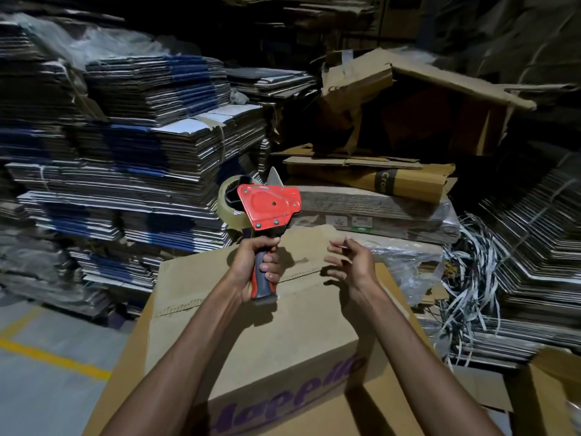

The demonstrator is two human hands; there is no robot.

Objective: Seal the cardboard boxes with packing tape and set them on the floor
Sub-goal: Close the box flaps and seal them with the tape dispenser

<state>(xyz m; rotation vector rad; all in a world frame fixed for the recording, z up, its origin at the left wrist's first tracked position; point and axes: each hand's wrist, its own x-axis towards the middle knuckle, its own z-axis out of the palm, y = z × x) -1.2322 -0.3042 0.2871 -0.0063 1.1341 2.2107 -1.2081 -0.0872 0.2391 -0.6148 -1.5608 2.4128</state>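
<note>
The left hand (258, 268) is raised above the box, its fingers wrapped tight round the grey and red handle of a tape dispenser (265, 215), which it holds upright with the red metal side plate facing the camera. A roll of clear packing tape (227, 205) sits on the dispenser's left side, and a pointed metal tab sticks up at the top. The right hand (349, 262) hovers just to the right of the dispenser, well above the box top, fingers loosely curled and spread, holding nothing. Both forearms reach in from the near edge.

Below the hands stands a brown cardboard box (251, 335), its top flaps closed and meeting along a seam that runs left to right under the dispenser handle. Purple lettering runs across its near side. It rests on another sheet or box of cardboard (132, 388) that spreads out to the near left and near right.

The room is a dim storeroom. Tall stacks of flattened cartons (125, 146), some with blue edges, fill the left and far left. Far right lie crumpled, torn brown boxes (393, 99) atop a bundle of flat board. A tangle of white strapping (465, 278) spills out on the right beside more flattened stacks. At near left, grey floor (41, 388) shows with a yellow painted line (53, 357).
</note>
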